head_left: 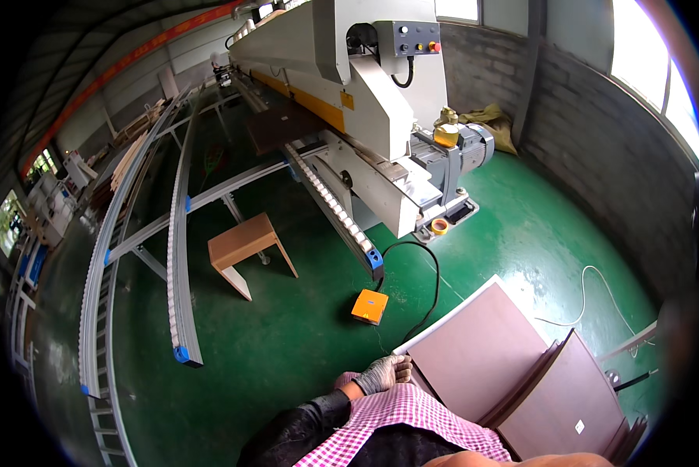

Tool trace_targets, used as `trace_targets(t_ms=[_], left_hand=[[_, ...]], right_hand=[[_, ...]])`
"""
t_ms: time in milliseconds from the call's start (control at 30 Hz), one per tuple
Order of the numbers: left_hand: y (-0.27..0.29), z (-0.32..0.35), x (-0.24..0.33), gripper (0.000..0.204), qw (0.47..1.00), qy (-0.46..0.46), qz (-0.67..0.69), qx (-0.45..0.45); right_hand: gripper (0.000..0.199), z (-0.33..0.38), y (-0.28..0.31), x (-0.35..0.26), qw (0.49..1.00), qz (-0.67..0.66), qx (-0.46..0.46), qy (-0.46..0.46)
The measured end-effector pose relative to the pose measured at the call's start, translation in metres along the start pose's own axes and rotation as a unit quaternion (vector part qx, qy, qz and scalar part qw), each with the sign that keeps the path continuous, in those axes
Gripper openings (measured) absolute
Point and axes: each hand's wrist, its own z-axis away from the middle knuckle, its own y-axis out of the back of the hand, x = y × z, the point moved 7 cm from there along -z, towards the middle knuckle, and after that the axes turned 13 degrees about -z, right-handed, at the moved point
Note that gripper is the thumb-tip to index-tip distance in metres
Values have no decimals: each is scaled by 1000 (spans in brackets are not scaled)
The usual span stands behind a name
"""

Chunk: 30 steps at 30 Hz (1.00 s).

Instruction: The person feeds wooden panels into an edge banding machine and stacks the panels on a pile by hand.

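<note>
My left hand (382, 375), in a grey work glove, is closed at the left corner of a flat brown panel (478, 354) with a pale edge. Its fingers are curled against that edge, and their undersides are hidden. The panel lies low in front of me at the right. Beside it stands a stack of brown panels (563, 401), the front one bearing a small white label. Only bare skin of my right arm (520, 459) shows at the lower edge; my right hand is out of the picture. A pink checked cloth (396, 409) covers my lap and left forearm.
A long white machine (380, 109) with a control box (415, 40) stands ahead. Roller rails (338, 206) extend from it; further rails (180, 288) run at left. A small wooden stool (244, 245), an orange pedal box (369, 307) and a black cable (436, 288) are on the green floor.
</note>
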Motion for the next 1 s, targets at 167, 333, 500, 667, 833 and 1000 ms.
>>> trace_targets(t_ms=[167, 333, 500, 667, 833, 1000], left_hand=[[-2, -1, -14, 19, 1000, 0, 6, 2], [1, -7, -39, 20, 1000, -1, 0, -3], [-5, -2, -66, 19, 999, 10, -5, 33], [-19, 5, -87, 19, 1000, 8, -1, 29], [-17, 0, -103, 16, 998, 1, -15, 64], [-23, -6, -95, 14, 989, -37, -53, 132]], right_hand=[[25, 1, 0, 8, 1000, 2, -10, 2], [25, -5, -1, 10, 1000, 3, -24, 12], [24, -17, -4, 11, 999, 3, -41, 28], [22, -4, -10, -5, 995, -77, -50, 33], [25, -8, -3, -3, 991, -107, -60, 51], [25, 20, 5, -27, 985, -165, -47, 29]])
